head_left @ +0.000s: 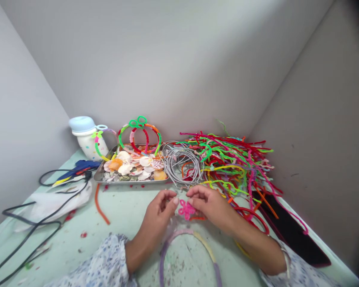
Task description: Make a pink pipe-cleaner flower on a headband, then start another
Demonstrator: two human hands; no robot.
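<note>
Lavender, pink and pale yellow wrap a curved band [203, 240] lying nearest on a stained, pale green tabletop [107, 247], its arch just below a person's two bare hands. The right hand [208, 204] holds a bright pink looped flower [185, 209] between thumb and fingers, an orange stem [198, 218] showing just under it. The left hand [160, 211] faces it across a small gap, thumb and forefinger drawn close together; whether they pinch anything cannot be told. The flower sits between the hands, above the band.

To the left, a dark cable [36, 225] loops over a crumpled, translucent plastic bag [60, 202], whose contents cannot be made out. An orange strip [100, 205] lies in front of a shallow metal tray [134, 182]. The tray is filled with seashells [131, 164], white, orange and speckled, with smaller grey pieces along its front edge. Colourful wrapped hoops [140, 137], topped with green loops, stand upright at the tray. A coil of silvery wire [183, 164] rests beside it, next to a tangled heap of fuzzy stems [233, 159] in red, green, pink and yellow. Behind the tray's left end stands a white bottle [88, 143] under a light blue lid [82, 124], its contents hidden.
</note>
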